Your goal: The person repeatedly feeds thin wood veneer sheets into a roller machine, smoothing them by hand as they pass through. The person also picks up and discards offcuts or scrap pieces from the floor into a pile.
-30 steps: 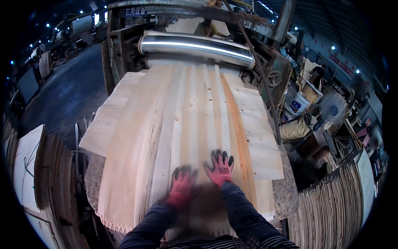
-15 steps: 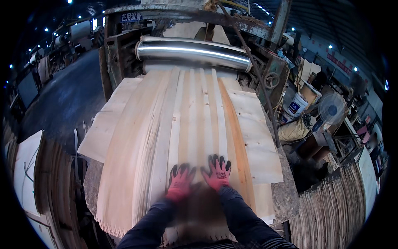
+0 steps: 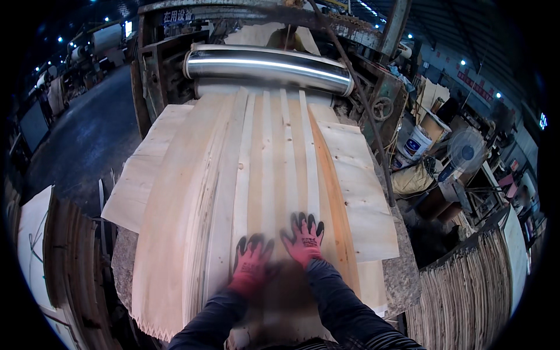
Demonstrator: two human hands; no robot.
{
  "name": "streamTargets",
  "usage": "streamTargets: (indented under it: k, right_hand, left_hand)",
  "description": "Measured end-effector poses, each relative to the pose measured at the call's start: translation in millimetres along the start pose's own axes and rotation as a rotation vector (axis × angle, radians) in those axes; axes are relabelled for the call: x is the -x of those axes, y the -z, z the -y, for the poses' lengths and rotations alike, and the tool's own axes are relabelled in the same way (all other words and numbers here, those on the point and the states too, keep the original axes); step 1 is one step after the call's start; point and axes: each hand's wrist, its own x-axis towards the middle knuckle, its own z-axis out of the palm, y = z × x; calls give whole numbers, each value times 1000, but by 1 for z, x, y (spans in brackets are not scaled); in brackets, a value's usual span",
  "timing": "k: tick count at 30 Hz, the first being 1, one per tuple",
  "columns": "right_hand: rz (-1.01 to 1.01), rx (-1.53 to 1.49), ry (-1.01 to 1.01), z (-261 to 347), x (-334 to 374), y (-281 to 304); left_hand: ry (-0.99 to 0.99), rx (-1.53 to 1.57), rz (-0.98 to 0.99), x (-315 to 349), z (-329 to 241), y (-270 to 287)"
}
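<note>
Both my hands wear pink gloves with black fingertips. My left hand [image 3: 252,267] rests with spread fingers on long, narrow strips of wood veneer [image 3: 269,175]. Beside it my right hand [image 3: 304,240] lies flat on the same strips, a little farther forward, fingers apart. The strips alternate pale and tan and run away from me to a shiny metal roller [image 3: 268,70]. A thick pile of wide veneer sheets [image 3: 175,204] lies left of my hands. To the right are an orange-brown strip [image 3: 331,169] and paler sheets [image 3: 364,204] with small knots.
Stacked veneer stands at the lower right [image 3: 466,291] and lower left [image 3: 70,262]. A slanting metal bar [image 3: 361,99] crosses the machine's right side near a handwheel [image 3: 382,108]. Beyond it are a white bucket [image 3: 415,144] and a fan [image 3: 466,150]. Someone is partly visible behind the roller.
My left hand has shifted slightly back toward me, while my right hand stays nearly in place. The view has tilted a little, and a person's head shows more behind the roller.
</note>
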Motion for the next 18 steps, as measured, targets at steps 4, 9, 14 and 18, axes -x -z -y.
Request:
streamTargets:
  k: [4,9,14,18]
  right_hand:
    - [2,8,-3,-1,-1,-1]
    - [23,9,-16,2,-2,5]
    - [7,22,5,3,-7,7]
    - [-89,26,18,-2,-27,-2]
  left_hand:
    - [-25,-20,-33,1,0,0]
    - [-29,-20,-49,0,1,-2]
    - [-25,-36,-34,0,3,-2]
    - [-15,42,-49,-2,2,-6]
